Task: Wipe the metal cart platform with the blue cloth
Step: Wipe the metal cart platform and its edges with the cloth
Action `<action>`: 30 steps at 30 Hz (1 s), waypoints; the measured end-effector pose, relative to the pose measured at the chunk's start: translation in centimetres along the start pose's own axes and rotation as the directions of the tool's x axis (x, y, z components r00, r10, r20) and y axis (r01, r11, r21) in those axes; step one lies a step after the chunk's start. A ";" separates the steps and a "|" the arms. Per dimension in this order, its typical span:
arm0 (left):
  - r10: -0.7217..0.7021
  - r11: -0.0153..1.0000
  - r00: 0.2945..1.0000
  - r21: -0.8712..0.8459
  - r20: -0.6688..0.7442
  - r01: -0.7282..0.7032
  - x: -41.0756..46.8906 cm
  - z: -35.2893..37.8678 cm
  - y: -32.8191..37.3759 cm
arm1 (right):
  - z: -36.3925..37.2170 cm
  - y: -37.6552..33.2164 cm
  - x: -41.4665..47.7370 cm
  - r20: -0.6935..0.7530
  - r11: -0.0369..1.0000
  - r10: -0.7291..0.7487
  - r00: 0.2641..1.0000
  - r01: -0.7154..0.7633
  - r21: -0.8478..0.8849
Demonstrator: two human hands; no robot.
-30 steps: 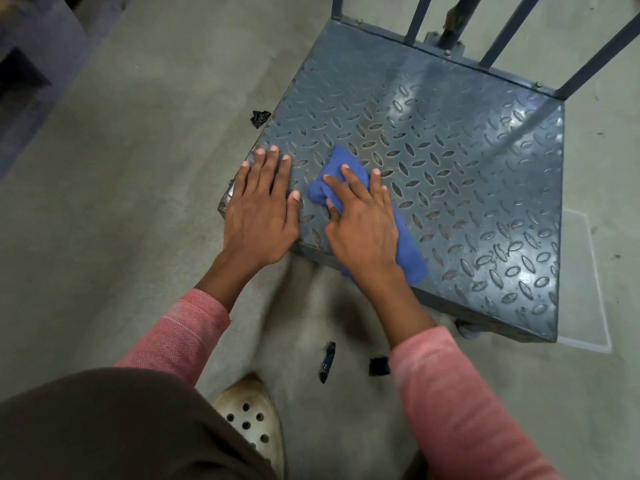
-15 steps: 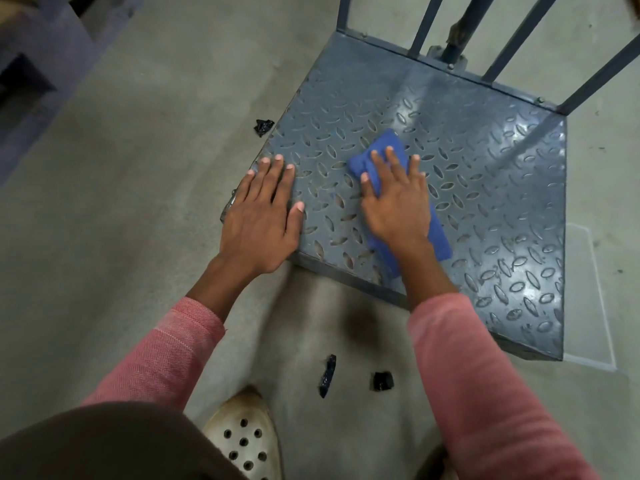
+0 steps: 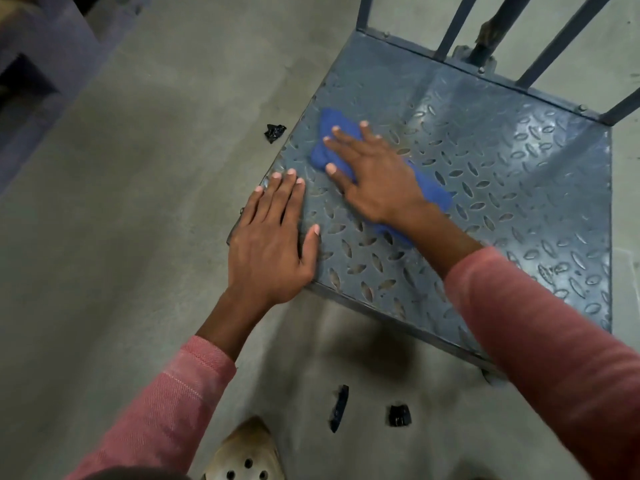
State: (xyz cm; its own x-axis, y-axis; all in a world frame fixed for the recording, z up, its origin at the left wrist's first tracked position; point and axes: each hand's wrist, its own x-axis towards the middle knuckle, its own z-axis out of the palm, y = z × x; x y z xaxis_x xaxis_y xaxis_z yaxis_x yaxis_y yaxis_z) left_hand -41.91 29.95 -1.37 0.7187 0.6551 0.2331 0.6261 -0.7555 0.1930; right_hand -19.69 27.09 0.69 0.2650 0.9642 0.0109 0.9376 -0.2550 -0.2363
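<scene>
Head view: the grey diamond-tread steel cart platform (image 3: 502, 202), whose raised ridges could, in my judgement, snag fabric and bunch it. The left hand (image 3: 270, 247) lies flat, fingers straight, on the near-left corner; the right hand (image 3: 377, 178), fingers spread straight, presses the soft crumpled blue cloth (image 3: 334, 124) against the platform's left portion.

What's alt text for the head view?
A person's right hand presses a blue cloth flat on a diamond-plate metal cart platform. The left hand rests flat on its near corner; black scraps lie on the concrete floor.
</scene>
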 end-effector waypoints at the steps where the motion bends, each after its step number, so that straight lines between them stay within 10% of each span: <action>1: -0.004 1.000 1.000 -0.008 -0.011 0.004 0.0 0.0 0.0 | 0.0 0.4 -0.1 -0.002 0.999 -0.045 0.999 0.045 0.023; 14: -0.010 1.000 0.999 -0.012 -0.037 0.010 0.0 0.2 0.0 | 0.3 0.1 -3.5 -0.166 0.971 0.225 0.960 -0.209 0.113; 30: -0.014 1.000 0.999 -0.012 -0.030 0.014 -0.1 0.2 0.0 | 0.4 -0.3 -9.4 -0.163 0.989 0.133 0.978 -0.119 0.093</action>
State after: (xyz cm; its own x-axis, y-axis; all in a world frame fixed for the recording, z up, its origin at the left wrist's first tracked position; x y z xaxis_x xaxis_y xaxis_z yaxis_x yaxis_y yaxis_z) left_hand -41.89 29.89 -1.53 0.7003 0.6652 0.2589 0.6323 -0.7464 0.2074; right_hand -22.54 18.09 0.30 0.4202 0.8969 0.1376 0.8746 -0.3599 -0.3248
